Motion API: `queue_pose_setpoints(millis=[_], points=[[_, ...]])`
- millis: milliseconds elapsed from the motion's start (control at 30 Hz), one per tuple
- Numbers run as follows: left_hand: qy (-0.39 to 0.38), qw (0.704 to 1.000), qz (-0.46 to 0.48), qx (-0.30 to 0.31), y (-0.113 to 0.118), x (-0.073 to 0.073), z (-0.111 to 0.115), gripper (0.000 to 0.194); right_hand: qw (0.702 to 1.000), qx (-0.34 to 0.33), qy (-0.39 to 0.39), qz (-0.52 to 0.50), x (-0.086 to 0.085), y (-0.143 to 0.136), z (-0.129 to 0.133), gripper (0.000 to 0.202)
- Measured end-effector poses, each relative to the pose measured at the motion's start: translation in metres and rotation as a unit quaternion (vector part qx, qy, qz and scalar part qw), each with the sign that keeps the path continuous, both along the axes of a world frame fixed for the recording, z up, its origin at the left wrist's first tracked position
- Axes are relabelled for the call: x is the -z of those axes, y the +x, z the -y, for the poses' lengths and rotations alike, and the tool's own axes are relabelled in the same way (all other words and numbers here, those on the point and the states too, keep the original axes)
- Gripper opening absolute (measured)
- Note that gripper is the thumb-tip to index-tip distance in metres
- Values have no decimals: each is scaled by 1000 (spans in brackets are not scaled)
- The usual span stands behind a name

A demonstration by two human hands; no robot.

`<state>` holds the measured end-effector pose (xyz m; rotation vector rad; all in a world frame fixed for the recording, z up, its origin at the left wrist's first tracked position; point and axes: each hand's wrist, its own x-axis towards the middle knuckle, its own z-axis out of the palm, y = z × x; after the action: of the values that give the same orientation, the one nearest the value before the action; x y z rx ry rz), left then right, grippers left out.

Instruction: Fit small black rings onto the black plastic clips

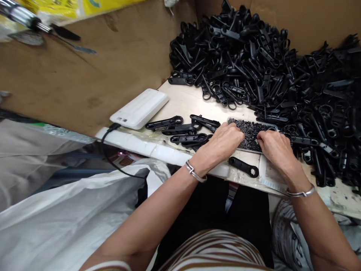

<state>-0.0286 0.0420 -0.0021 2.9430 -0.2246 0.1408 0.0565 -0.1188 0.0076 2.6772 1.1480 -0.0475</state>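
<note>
A shallow clear tray (271,125) full of tiny dark pieces, which look like small screws (249,132), lies on the worktable. Over its left side, my left hand (225,138) has its fingers curled closed at the pieces. My right hand (275,147) is at the tray's right side, thumb and fingers pinched together. Whatever either hand may hold is too small or hidden. In front of the tray, near the table edge, lies a single black plastic piece with a ring end (243,166). Several similar black pieces (184,130) lie left of my left hand.
A big heap of black plastic parts (239,56) covers the back and right of the table (180,98). At the left is a white power bank (140,109) with a black cable (103,145). A screwdriver (25,17) hangs at upper left. White sheeting (84,210) lies below.
</note>
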Motion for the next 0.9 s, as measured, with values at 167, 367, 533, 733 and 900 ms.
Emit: queue_pose_setpoints(millis=[167,367,533,733,900], points=[[0,1000,-3,-4,-2,-1,0,24,1000,-6,21,4,1,-1,3,20],[-101,994,25,-46,-6,-7,-4,24,987,0,150,-55,1,5,14,15],[-198,974,89,-71,-13,-7,-7,20,986,-2,162,-47,-1,3,9,18],[-229,962,135,-55,-25,-2,-7,21,992,8,123,19,-4,8,-16,30],[-234,957,163,-59,-36,-2,-11,21,998,0,47,40,-4,28,-34,27]])
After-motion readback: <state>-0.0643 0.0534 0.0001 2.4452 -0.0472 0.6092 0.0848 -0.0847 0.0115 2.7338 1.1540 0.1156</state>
